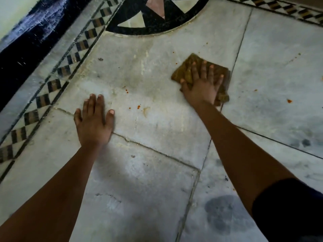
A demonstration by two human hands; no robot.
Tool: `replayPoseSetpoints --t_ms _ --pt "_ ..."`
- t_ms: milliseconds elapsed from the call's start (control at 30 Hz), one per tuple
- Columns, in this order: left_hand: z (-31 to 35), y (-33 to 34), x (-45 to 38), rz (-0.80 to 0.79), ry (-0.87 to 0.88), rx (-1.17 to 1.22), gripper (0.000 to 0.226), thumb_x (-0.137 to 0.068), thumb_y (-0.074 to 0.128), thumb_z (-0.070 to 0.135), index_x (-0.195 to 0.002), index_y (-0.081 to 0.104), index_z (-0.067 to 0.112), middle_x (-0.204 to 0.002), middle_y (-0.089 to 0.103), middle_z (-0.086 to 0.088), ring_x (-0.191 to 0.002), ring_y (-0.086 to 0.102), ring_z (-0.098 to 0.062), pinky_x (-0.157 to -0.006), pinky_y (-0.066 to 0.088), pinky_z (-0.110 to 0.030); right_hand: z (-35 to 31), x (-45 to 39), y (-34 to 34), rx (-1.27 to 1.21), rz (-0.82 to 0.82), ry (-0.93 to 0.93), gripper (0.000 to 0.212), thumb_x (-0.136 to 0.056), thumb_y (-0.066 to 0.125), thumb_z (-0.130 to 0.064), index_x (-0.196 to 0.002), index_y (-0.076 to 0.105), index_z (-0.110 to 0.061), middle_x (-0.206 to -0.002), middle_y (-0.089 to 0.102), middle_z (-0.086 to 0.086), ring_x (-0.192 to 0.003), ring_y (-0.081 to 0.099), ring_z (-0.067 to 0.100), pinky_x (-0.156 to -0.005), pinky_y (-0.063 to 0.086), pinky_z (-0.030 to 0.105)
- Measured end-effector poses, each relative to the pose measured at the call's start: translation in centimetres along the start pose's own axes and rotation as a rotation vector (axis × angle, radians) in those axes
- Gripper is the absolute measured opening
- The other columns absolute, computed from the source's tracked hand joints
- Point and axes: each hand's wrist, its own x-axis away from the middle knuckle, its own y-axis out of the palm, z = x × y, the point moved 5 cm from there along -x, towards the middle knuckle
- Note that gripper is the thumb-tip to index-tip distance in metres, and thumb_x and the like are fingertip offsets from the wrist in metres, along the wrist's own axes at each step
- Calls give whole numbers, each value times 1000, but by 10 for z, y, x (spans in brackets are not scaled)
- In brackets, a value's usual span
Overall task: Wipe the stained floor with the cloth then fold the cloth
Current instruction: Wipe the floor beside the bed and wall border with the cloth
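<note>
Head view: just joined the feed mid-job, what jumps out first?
The right hand presses flat on a crumpled brown cloth right of centre on the pale marble floor. The left hand rests flat on the bare floor at lower left. Orange spots lie between the hands, and a black patterned circle sits at the top.

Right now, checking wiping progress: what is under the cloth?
Pale marble floor shows around the cloth, which the right hand presses flat. Any stain beneath is hidden.

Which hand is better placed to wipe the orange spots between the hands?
Right. The right hand already presses the cloth; the left hand lies flat on bare floor.
</note>
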Motion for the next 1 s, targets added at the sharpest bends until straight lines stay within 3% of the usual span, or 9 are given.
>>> replayPoseSetpoints --t_ms 133,267,333,433,567,800,867,1000 --pt "4 -2 1 -6 7 5 69 -89 15 53 -149 19 19 -157 16 -8 -144 12 -24 -114 7 -47 5 54 5 5 19 -180 65 -93 26 -56 -149 7 -30 -159 3 4 -145 -2 27 -113 -8 52" --pt "13 -16 -8 37 -60 55 67 -87 19 44 -142 35 9 -150 31 -14 -140 25 -28 -113 9 -50 66 78 -3 -32 65 44 71 -84 22 -60 -149 12 -31 -159 5 4 -145 -1 26 -114 -5 50" --pt "48 -25 -20 104 48 37 62 -90 21 39 -137 40 4 -145 39 -16 -137 31 -28 -112 10 -51 83 70 -7 -20 41 80 68 -89 24 -61 -149 10 -32 -159 3 4 -145 -3 26 -114 -5 50" --pt "127 -22 -64 37 214 80 57 -96 22 36 -145 26 8 -153 26 -13 -143 18 -24 -115 4 -43 86 47 -9 -22 27 84 66 -93 30 -57 -149 7 -32 -159 -1 4 -145 -7 26 -114 -8 51" --pt "181 16 -120 -219 124 57 59 -100 14 40 -150 3 11 -159 -2 -8 -146 -3 -21 -117 -4 -40 90 13 -12 -20 55 97 66 -93 31 -57 -149 8 -31 -159 -1 4 -145 -7 25 -114 -7 51" --pt "178 27 -116 -17 147 37 62 -98 17 42 -150 7 9 -158 7 -9 -145 5 -22 -117 1 -40 81 -69 -20 -24 58 150 66 -93 29 -57 -150 10 -30 -159 0 5 -145 -6 26 -114 -8 53" --pt "178 27 -117 -18 146 20 62 -98 17 42 -150 7 9 -158 8 -9 -145 6 -22 -117 3 -40 73 -77 -20 7 53 100 65 -93 28 -56 -149 11 -29 -159 2 5 -145 -3 26 -113 -7 53" --pt "178 28 -114 -6 155 47 64 -96 14 44 -150 8 9 -158 10 -9 -145 7 -22 -116 2 -40 62 -36 -16 52 30 -255 70 -85 19 -59 -147 22 -28 -156 18 4 -144 13 26 -113 0 51"
